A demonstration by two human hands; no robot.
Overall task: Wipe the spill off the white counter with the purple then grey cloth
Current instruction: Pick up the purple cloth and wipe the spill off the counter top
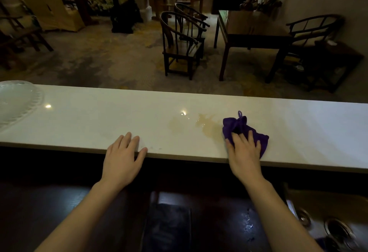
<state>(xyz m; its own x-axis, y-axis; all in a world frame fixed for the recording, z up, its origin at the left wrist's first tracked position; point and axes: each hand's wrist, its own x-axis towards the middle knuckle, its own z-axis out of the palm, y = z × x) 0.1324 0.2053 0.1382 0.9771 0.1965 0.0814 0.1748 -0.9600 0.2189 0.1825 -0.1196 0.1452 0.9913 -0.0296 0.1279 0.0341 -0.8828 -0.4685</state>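
A long white counter (99, 116) runs across the view. A pale brownish spill (207, 127) spreads over its middle, with a fainter patch to its left. Just right of the spill lies a crumpled purple cloth (239, 125) with a small hanging loop. My right hand (244, 152) presses flat on the cloth's near part at the counter's front edge. My left hand (123, 156) rests on the front edge further left, fingers spread, holding nothing. No grey cloth is in view.
A white ridged plate (14, 102) sits at the counter's far left end. Beyond the counter are wooden chairs (179, 42) and a dark table (249, 30). Below the counter lies a dark lower surface with metal rings (336, 229) at the right.
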